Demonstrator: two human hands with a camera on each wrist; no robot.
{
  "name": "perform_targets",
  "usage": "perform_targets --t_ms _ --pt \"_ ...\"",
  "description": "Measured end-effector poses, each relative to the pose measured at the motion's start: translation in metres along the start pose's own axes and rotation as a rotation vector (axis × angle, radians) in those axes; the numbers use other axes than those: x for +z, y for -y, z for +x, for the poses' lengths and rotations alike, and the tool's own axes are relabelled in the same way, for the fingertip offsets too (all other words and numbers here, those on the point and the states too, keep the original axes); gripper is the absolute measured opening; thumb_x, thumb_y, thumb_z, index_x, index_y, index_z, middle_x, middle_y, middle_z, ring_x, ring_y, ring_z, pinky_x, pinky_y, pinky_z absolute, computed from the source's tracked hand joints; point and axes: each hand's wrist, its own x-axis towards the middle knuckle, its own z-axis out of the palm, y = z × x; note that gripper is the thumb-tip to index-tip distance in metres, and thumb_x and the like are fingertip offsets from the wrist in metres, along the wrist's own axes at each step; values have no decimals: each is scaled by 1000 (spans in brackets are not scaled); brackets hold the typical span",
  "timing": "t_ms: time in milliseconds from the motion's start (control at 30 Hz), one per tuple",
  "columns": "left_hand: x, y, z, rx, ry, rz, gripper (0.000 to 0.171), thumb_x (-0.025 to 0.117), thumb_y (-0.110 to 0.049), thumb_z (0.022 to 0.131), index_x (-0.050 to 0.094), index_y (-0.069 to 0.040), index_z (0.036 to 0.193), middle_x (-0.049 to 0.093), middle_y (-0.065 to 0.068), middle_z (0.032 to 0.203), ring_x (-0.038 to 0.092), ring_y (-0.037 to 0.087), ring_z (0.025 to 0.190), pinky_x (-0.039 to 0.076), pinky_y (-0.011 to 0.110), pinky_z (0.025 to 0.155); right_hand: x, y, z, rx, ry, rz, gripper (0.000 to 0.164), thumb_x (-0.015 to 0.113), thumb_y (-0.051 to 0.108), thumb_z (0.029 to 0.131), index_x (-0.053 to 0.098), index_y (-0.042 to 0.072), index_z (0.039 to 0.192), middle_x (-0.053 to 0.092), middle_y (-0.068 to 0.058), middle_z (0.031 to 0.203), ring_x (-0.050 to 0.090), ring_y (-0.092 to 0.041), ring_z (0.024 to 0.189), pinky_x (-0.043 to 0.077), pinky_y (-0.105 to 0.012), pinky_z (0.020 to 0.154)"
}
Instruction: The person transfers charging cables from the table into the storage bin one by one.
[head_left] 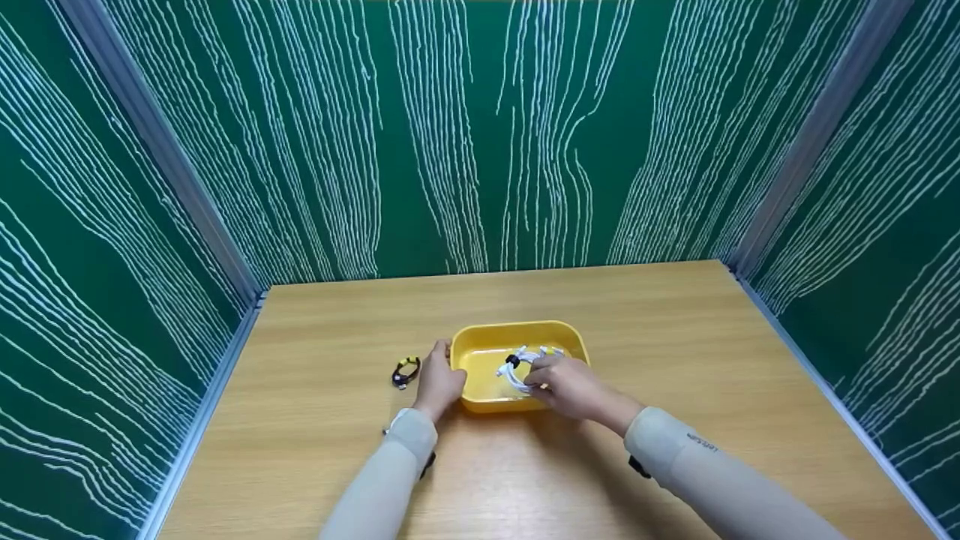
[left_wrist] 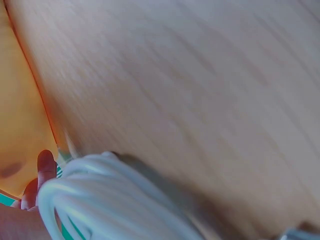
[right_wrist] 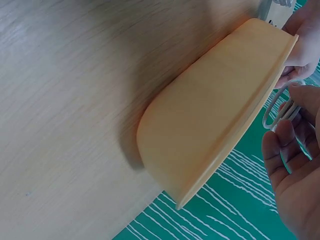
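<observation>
A yellow plastic tray (head_left: 517,406) stands on the table. My left hand (head_left: 440,381) grips its left side, thumb over the rim and fingers along the outer wall. Between thumb and fingers, my right hand (head_left: 564,384) pinches a coiled white cable (head_left: 516,381) at the tray's opening. A black strap binds that coil, and in the right wrist view the loop (right_wrist: 272,112) shows above the rim. Left of my left hand lies a small dark coiled cable (head_left: 406,373) with yellow on it. Another white coiled cable (left_wrist: 110,200) sits near my left wrist, mostly hidden in the head view.
The wooden table (head_left: 315,420) reaches back to a green wall (head_left: 487,150) with white wavy lines. Similar green panels stand at left and right, joined by grey metal posts (head_left: 810,135).
</observation>
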Motion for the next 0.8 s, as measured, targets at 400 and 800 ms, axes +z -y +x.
perform_targets --t_ms 400,800 --pt "-1 -9 -5 18 -24 18 64 64 6 75 63 -1 139 75 18 122 72 29 108 61 40 94 6 -16 8 -34 -27 53 5 83 1 89 84 5 93 73 -5 83 60 -15 74 55 -34 68" --pt "-7 -19 -8 14 -7 7 63 64 8 77 60 4 140 72 25 124 71 34 108 63 44 94 8 -23 15 53 33 126 6 82 4 92 85 3 97 78 -7 88 67 -16 76 59 -36 71"
